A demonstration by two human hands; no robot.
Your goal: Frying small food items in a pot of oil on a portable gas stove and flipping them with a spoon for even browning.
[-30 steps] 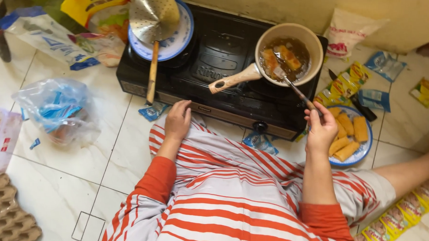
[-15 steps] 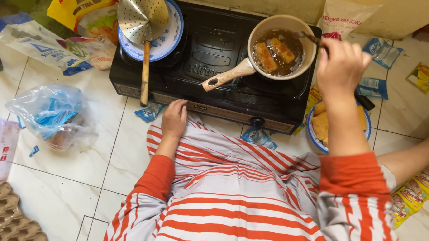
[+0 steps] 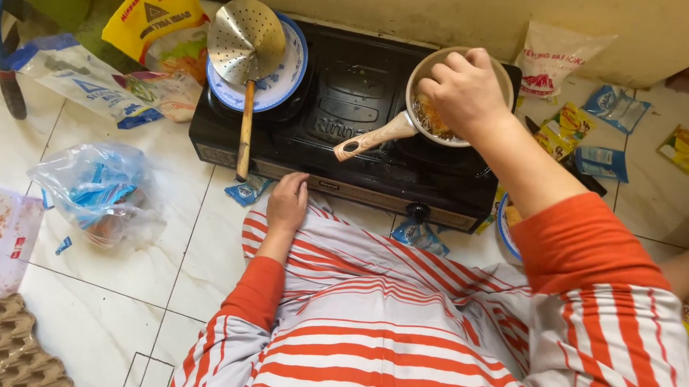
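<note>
From the head camera, the right hand (image 3: 464, 87) hangs over the small pan (image 3: 439, 113) on the right burner of the black stove (image 3: 346, 132), fingers curled inward; whether its grip has hold of anything I cannot tell, since the hand covers it. Fried pieces show in the pan, whose pale handle (image 3: 371, 136) points near and left. The left hand (image 3: 287, 203) rests flat and empty on the striped cloth at the stove's near edge. On the left burner a skimmer (image 3: 246, 45) lies across a blue-rimmed plate (image 3: 287, 81).
</note>
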